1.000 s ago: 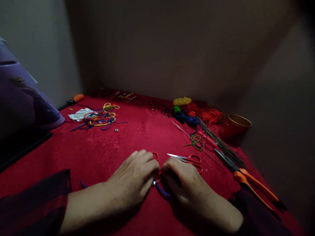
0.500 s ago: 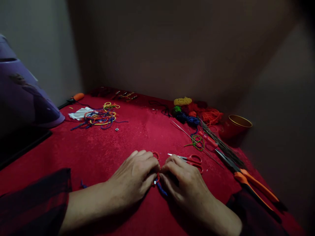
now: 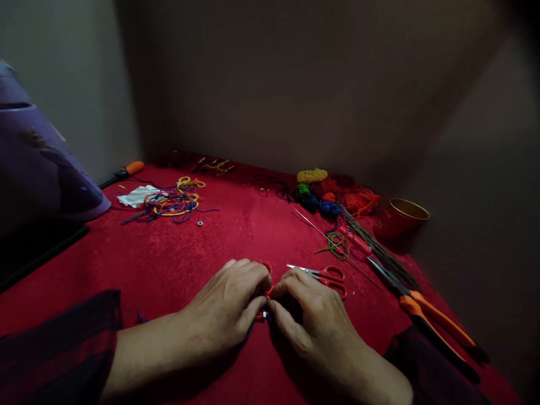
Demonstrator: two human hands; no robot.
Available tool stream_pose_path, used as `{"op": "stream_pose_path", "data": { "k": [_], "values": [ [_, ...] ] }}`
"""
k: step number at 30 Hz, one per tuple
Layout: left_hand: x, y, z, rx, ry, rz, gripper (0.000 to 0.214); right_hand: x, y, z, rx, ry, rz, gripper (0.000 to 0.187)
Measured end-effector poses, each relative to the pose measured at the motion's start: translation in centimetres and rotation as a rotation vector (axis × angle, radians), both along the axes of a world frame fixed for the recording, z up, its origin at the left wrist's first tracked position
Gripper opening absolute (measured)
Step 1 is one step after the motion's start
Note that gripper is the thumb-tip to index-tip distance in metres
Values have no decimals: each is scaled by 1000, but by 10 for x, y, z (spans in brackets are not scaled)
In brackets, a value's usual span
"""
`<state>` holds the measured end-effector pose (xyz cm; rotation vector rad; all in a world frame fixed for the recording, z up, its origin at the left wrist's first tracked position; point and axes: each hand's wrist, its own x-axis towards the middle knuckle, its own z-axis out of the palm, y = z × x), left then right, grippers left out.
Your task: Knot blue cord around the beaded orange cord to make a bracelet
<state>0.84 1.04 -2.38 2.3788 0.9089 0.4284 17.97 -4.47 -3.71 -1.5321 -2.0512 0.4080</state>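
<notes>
Low in the centre, my left hand [image 3: 238, 295] and my right hand [image 3: 307, 306] meet with fingertips pinched together. Between them is a red-orange cord [image 3: 269, 293], gripped by both hands. A small white bead [image 3: 264, 314] hangs just under the fingertips, with dark blue cord beside it. Part of a red loop shows above my left fingertips. My fingers hide most of the cord work. Right behind my right hand lie small scissors with red handles [image 3: 333, 274], their blades pointing left.
At the left lie tangled coloured cords [image 3: 177, 202], a white tissue [image 3: 139, 196] and a small metal ring [image 3: 199, 223]. Yarn balls [image 3: 329, 207], long-nosed pliers with orange handles [image 3: 439, 315], thin sticks [image 3: 375, 242] and a red cup [image 3: 400, 222] occupy the right. A purple container [image 3: 46, 152] stands far left.
My right fingertips have shifted slightly left, closer to my left hand. The dark blue cord end that showed below my right fingers is now mostly hidden. The bead has moved slightly.
</notes>
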Motion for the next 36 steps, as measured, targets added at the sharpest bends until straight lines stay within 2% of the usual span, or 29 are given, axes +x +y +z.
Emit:
{"op": "stream_pose_path", "data": {
  "k": [6, 24, 36],
  "values": [
    [-1, 0, -2, 12, 4, -14, 12, -5, 2, 1, -5, -37, -54, 8],
    [0, 0, -2, 31, 9, -6, 12, -5, 3, -1, -14, 100, 38, 16],
    [0, -1, -2, 17, -10, -11, 14, -2, 4, -1, -111, 240, 78, 20]
  ]
}}
